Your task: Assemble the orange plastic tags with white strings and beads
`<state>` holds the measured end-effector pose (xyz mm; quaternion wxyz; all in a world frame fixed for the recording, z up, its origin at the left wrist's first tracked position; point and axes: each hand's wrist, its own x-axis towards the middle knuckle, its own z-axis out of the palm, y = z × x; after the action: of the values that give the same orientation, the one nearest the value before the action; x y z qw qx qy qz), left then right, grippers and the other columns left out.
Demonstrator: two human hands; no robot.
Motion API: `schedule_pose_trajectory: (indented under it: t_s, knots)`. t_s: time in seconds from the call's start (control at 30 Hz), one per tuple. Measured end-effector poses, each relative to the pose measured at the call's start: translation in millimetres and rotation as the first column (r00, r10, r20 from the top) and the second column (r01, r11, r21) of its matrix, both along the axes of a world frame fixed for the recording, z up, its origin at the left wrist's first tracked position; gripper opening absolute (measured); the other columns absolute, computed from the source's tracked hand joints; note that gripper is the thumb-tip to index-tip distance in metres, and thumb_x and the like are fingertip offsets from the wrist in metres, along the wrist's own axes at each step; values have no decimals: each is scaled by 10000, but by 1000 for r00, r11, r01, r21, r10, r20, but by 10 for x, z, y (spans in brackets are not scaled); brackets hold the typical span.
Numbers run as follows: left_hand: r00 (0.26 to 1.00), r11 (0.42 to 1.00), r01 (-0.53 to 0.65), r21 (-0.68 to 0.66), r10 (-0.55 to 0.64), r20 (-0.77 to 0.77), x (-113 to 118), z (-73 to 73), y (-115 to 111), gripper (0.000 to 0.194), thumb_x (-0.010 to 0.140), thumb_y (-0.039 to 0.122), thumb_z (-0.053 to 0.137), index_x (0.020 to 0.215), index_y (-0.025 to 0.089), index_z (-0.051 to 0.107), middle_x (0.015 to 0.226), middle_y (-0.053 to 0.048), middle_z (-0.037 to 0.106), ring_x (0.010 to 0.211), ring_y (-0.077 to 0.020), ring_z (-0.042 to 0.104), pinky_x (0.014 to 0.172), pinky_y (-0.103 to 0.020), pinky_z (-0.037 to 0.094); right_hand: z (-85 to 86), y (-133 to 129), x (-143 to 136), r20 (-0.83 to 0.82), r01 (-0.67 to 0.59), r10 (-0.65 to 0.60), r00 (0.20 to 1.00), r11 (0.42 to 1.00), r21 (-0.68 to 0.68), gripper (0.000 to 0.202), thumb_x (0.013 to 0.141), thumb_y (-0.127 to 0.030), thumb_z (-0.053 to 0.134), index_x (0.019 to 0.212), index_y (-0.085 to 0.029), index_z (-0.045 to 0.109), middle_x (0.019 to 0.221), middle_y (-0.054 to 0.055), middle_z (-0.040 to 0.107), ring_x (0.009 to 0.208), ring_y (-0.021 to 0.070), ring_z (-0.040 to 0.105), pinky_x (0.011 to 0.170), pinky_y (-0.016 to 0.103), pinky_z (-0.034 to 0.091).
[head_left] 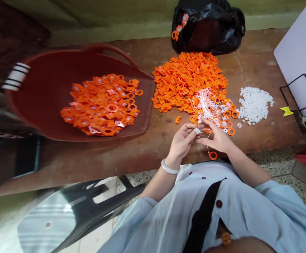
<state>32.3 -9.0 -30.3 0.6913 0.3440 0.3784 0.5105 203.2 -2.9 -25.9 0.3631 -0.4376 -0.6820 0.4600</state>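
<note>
My left hand, with a white bangle at the wrist, pinches a small white piece near the table's front edge. Beside it on the right is my right hand, its fingers apart and curved around a thin white string. From the string hangs an orange hexagonal ring, below my hands. Just beyond my hands lie a bundle of white strings and several orange rings with white discs. A large heap of orange pieces spreads behind them. A pile of white pieces sits to the right.
A dark red basket on the left holds orange rings with white parts. A black plastic bag stands at the back. A white board is at the right. A phone lies front left, and a grey chair stands below.
</note>
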Motion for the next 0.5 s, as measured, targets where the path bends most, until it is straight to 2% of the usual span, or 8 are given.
schedule_pose_trajectory:
  t_s: [0.07,0.1,0.2,0.27,0.4,0.5]
  knots:
    - [1000,1000,-15,11,15,-26,24,-17,7,355,698,404,814,913,188,630,1011,-74,742,822,-133,682,758,-262,545,-67,5,-66,-152,-53,32,988,989,-141,683,742,-483,753,1338,-265,500,1147,65,674,957,195,665,842,344,546]
    - [998,999,-36,16,36,-46,20,-26,13,354,699,407,811,918,190,638,1008,-74,743,820,-135,683,762,-269,549,-96,4,-81,-183,-51,16,983,980,-191,599,756,-491,734,1275,-256,548,1014,40,695,831,168,660,755,311,546]
    - [994,998,-64,2,64,-89,-22,-60,26,395,694,428,806,981,199,660,1001,-79,748,733,-122,670,729,-281,556,-125,-5,-66,-92,70,-92,992,973,-222,282,834,-474,641,933,-212,670,717,-7,639,632,130,563,632,272,478]
    - [996,998,-48,-35,45,-83,-38,-86,22,407,681,427,811,988,195,678,1008,-85,749,715,-120,666,715,-284,556,-106,-6,-41,-37,111,-119,992,977,-182,254,868,-437,596,802,-199,656,692,-4,626,643,132,550,648,273,459]
    - [999,992,-37,-121,32,-37,5,-130,-1,370,638,401,841,887,167,700,974,-84,746,829,-159,693,810,-324,565,-80,1,-31,-70,117,-126,990,986,-120,180,905,-351,541,837,-205,622,783,7,648,727,143,586,702,274,468]
    - [996,990,-50,-131,40,-77,57,-151,-15,356,626,400,844,818,151,678,881,-59,741,812,-148,692,856,-337,557,-88,7,-38,-53,141,-143,988,989,-48,158,913,-318,533,837,-205,614,810,19,649,761,152,594,724,284,471]
